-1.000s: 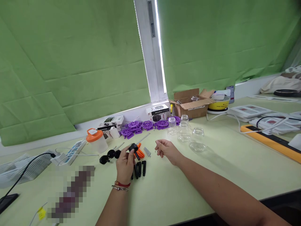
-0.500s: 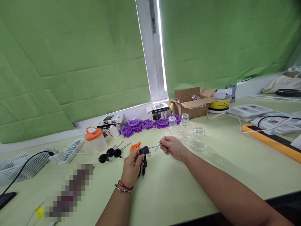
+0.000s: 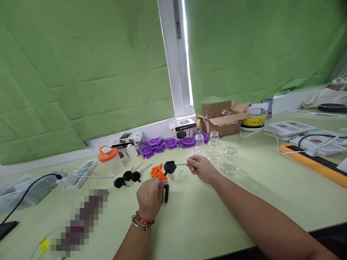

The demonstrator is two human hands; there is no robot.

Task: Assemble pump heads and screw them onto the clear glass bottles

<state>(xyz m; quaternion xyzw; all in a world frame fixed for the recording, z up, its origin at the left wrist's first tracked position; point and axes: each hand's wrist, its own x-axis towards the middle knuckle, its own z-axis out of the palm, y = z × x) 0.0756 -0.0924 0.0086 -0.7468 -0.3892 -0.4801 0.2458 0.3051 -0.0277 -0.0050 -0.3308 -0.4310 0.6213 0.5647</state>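
So half a second back both hands were on the same part. Now the left hand (image 3: 150, 196) has let go and dropped down onto the black pegs (image 3: 166, 193), which lie near the middle of the worktop (image 3: 195, 224). Its fingers are curled down over them, but I honestly can't tell if it has actually grabbed one.

The black knob (image 3: 170, 167) it was holding now hangs in the air just above the orange clips (image 3: 157, 172), stuck on the end of the metal rod (image 3: 181, 164). The right hand (image 3: 202, 168) carries that alone, thumb and fingertips pinched tight on the rod's other end, and it sits a bit higher than before.

Rest of the worktop looks unchanged:
- **Left edge:** a power strip (image 3: 81, 173).
- **Next along:** an orange-lidded tub (image 3: 110, 160), and two more knobs on rods (image 3: 127, 177) just left of the left hand.
- **Back edge:** white boxes (image 3: 130, 137) and a row of purple gears (image 3: 162, 143).
- **Right of the right hand:** glass jars (image 3: 229, 164), with a cardboard box (image 3: 221, 117) behind them.

As for writing, the white boxes and the cardboard box have printed labels, but it's all too small to read.
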